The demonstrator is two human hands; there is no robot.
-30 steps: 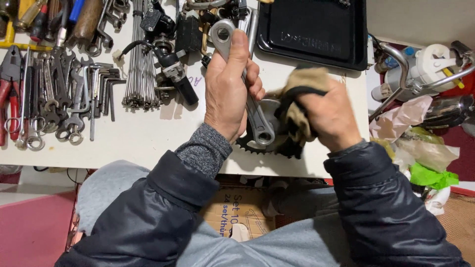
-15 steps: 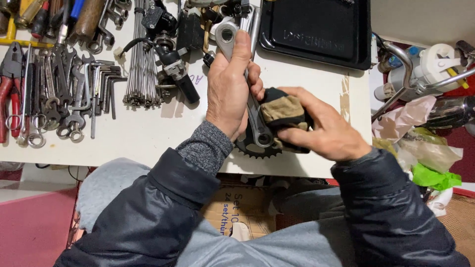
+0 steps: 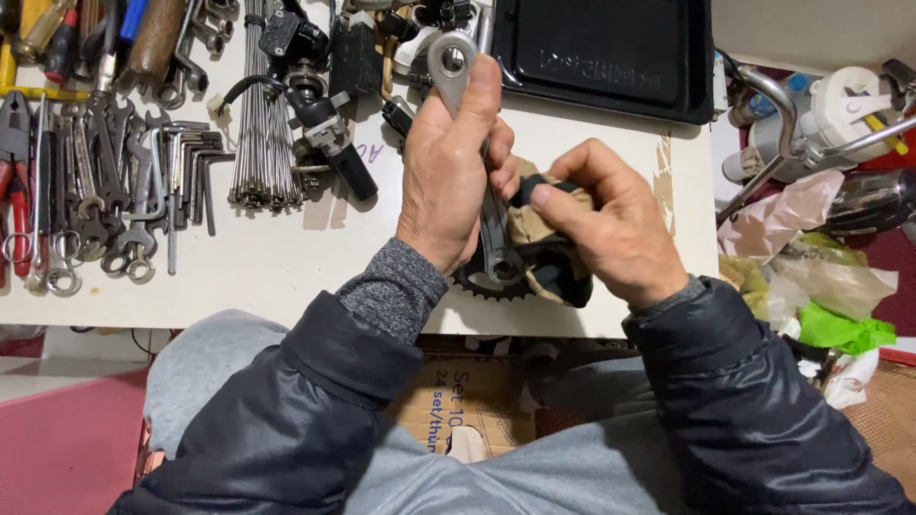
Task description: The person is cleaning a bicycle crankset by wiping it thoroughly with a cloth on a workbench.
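Silver crank arm (image 3: 456, 67) gripped in left hand (image 3: 448, 172), right hand (image 3: 611, 224) pinching tan rag (image 3: 534, 234) against it

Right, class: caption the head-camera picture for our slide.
Left hand grips a bicycle crank arm while right hand presses a rag against it.

Crank arm (image 3: 456, 72): bare metal, satin sheen. Chainring (image 3: 491, 283): dark, matt metal. Rag (image 3: 546, 250): soft tan cloth, possibly soiled dark. Tray (image 3: 611, 52): glossy black plastic. Counter (image 3: 286, 277): smooth white, matt. Spanners (image 3: 91, 205): polished steel.
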